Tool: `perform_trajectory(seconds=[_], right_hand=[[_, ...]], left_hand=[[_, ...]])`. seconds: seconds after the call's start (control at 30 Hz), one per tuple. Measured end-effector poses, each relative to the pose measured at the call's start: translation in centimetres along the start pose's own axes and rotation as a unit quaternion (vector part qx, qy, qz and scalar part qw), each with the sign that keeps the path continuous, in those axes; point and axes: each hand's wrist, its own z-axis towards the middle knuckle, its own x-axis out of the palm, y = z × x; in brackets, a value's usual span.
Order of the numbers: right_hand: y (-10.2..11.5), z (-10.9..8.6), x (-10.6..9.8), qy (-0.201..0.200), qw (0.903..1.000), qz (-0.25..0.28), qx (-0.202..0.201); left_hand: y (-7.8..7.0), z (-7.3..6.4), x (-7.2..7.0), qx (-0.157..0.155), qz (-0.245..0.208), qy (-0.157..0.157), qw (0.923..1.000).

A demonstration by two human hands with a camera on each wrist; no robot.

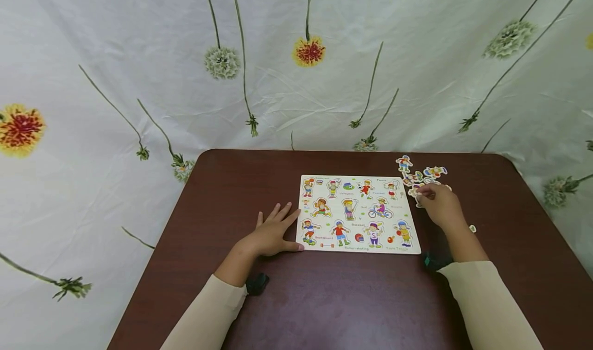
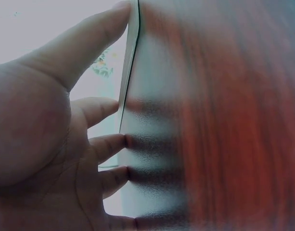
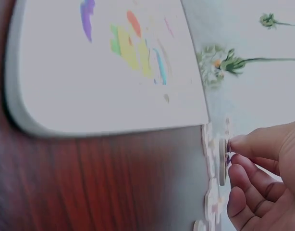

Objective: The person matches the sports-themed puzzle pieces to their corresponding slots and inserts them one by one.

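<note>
A white wooden puzzle board (image 1: 403, 213) with pictures of children playing sports lies on the dark table. My left hand (image 1: 274, 234) rests at its left edge, fingers spread, the thumb at the near left corner. In the left wrist view the thumb (image 2: 90, 38) and index fingertip meet the board's side. Off the board's right edge, my right hand (image 1: 442, 206) pinches a puzzle piece (image 3: 222, 162) between thumb and fingers. That piece is seen edge-on, close over other loose pieces (image 1: 411, 179); its picture is mostly hidden.
Several cut-out figure pieces lie overlapped right of the board, one figure (image 1: 404, 163) at the far end. A small pale piece (image 1: 472, 228) lies right of my right forearm. Behind the brown table (image 1: 241, 185) hangs a white flowered cloth (image 1: 176, 41).
</note>
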Motion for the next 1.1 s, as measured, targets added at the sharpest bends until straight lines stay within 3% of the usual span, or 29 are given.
perform_trajectory(seconds=[0.63,1.1], right_hand=[[3.9,-3.8,1.5,0.025,0.9974,0.031,-0.060],[5.8,-5.8,3.1,0.054,0.9895,0.045,-0.126]], left_hand=[[0.1,0.1,0.1,0.001,0.001,-0.001,1.0000],[0.0,0.0,0.0,0.001,-0.002,0.002,1.0000]])
